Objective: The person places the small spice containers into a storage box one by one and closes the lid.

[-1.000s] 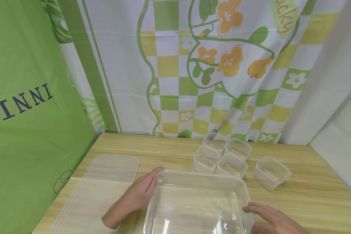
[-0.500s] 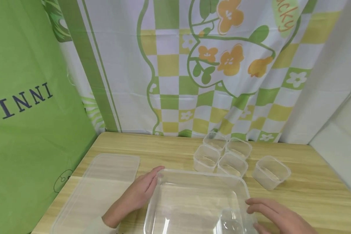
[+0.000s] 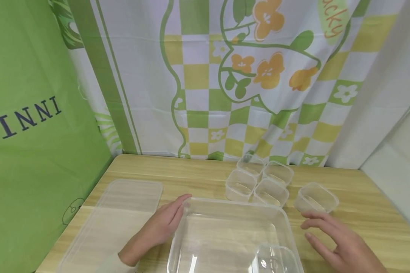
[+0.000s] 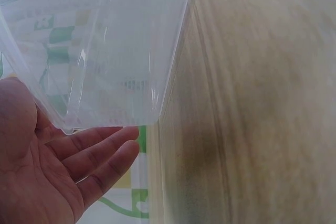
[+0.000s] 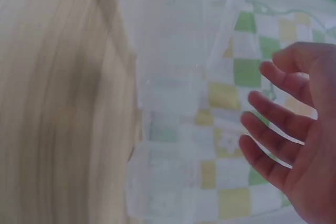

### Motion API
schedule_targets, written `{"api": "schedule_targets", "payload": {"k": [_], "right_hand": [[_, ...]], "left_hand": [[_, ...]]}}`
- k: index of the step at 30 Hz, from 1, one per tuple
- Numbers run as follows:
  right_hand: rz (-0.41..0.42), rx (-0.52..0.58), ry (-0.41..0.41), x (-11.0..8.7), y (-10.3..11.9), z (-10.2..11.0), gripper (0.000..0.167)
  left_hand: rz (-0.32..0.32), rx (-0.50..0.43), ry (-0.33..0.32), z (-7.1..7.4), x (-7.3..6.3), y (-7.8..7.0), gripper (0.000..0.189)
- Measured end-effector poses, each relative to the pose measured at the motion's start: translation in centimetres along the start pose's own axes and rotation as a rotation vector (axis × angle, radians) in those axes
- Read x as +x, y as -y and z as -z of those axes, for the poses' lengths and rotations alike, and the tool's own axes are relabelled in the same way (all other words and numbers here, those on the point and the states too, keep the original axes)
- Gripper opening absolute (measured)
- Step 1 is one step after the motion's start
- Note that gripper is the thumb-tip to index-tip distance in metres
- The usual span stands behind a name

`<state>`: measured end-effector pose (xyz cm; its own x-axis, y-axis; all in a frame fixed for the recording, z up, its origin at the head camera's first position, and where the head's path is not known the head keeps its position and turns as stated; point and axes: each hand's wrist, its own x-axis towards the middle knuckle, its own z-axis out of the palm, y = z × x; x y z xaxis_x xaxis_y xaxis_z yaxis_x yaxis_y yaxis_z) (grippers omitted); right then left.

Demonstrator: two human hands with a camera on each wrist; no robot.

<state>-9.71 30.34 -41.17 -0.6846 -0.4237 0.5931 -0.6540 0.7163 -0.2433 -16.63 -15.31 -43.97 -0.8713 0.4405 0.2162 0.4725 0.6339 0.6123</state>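
In the head view a large clear plastic box (image 3: 232,201) stands at the front of the table. My left hand (image 3: 162,223) rests against its far left corner; the left wrist view shows those fingers (image 4: 97,158) fairly straight at the box's end. One small clear container (image 3: 276,261) sits inside the box, in its near right part. My right hand (image 3: 345,242) is raised right of the box with fingers apart and nothing in them. Just beyond its fingertips stands a lone small container (image 3: 305,203). The right wrist view also shows this right hand (image 5: 310,129) with loosely bent fingers.
Several more small clear containers (image 3: 240,185) stand grouped behind the large box. A flat translucent lid (image 3: 112,216) lies on the wooden table (image 3: 150,167) at the left. A patterned curtain (image 3: 198,94) hangs along the table's back edge, and green fabric (image 3: 27,170) hangs at the left.
My right hand has let go of the small container inside the large box and moved right and away, toward the lone container. The left hand and the large box have stayed put.
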Motion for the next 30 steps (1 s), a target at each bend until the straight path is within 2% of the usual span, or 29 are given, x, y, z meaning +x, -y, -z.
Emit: {"api": "schedule_targets", "payload": {"k": [3, 12, 16, 22, 30], "right_hand": [[-0.018, 0.0, -0.045, -0.1, -0.9, 0.1, 0.04], [-0.137, -0.064, -0.159, -0.7, -3.0, 0.1, 0.038], [-0.213, -0.091, -0.194, -1.0, -3.9, 0.1, 0.032], [-0.343, -0.13, -0.164, -1.0, -5.1, 0.4, 0.019], [-0.361, -0.159, -0.154, -1.1, -6.7, 0.7, 0.028]], "left_hand": [[0.003, -0.006, 0.002, 0.0, 0.0, 0.0, 0.042], [0.007, -0.02, -0.002, 0.0, -0.1, -0.3, 0.042], [0.004, -0.021, -0.004, 0.0, -0.1, -0.3, 0.042], [0.011, -0.027, -0.006, 0.1, -0.1, -0.4, 0.042], [-0.006, -0.021, -0.012, -0.1, -0.1, -0.2, 0.042]]}}
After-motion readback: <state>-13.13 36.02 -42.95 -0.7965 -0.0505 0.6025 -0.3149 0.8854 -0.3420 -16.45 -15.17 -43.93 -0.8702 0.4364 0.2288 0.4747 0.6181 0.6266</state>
